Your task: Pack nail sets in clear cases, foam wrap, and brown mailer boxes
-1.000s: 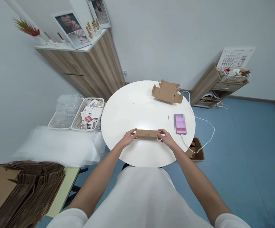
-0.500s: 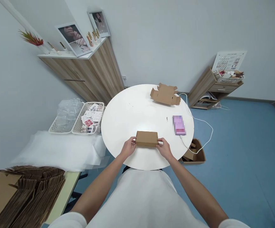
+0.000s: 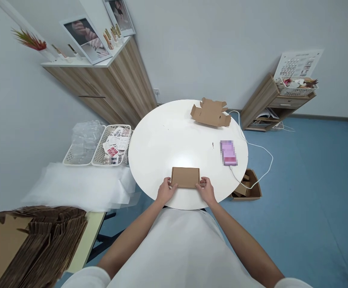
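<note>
Cardboard box (image 3: 185, 177) sits close to the near edge of the round white desk (image 3: 152, 150), its top panel down and looking shut. The left hand (image 3: 165, 191) and right hand (image 3: 206, 191) hold its two near corners, fingers parted about the box's width at each end and curled, thumbs on the front. Folding of this one seems finished, or all but; whether its front flap is fully tucked cannot be told. Near the far right edge, an opened-out carton (image 3: 211, 113) remains unfolded.
</note>
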`<state>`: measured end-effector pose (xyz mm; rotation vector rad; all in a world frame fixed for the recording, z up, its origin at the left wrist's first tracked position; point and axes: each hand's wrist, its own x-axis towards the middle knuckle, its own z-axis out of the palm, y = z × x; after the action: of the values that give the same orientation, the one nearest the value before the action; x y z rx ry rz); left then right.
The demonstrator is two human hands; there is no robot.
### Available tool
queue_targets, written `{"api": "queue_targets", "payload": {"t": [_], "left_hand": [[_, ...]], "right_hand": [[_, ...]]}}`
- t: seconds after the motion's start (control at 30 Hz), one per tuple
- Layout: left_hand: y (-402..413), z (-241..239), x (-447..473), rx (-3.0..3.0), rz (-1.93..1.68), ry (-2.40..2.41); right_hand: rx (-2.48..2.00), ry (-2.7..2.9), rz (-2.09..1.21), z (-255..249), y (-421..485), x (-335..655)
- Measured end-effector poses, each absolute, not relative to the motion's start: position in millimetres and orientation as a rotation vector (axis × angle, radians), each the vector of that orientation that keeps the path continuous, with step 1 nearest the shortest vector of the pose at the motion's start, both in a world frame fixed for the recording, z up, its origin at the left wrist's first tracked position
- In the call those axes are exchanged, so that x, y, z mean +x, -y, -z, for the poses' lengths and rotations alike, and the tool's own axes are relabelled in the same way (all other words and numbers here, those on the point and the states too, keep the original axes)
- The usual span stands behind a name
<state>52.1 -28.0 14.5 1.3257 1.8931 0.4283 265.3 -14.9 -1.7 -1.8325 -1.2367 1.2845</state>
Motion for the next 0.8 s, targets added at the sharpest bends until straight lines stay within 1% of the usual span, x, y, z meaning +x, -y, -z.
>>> {"api": "queue_targets", "payload": {"t": [0.13,0.27,0.4,0.6,0.8], "left_hand": [[24,-4,48,1.189,-0.518,-1.834],[24,6,48,1.033,-0.707,-1.708],[28,12,43,0.982,-0.776,-1.629],[34,17,17,1.113,-0.772,-1.62],[32,3,2,1.331,-0.641,-1.676]], "right_hand": [[-1.887,1.214,-1.301,1,18,261],[-1.802,1.099,-1.352,-3,21,251],[-1.766,1.007,-1.319,-6,27,239],[-1.761,0.96,-1.353,-3,43,220],[-1.885,1.013,-1.338,-4,49,214]]}}
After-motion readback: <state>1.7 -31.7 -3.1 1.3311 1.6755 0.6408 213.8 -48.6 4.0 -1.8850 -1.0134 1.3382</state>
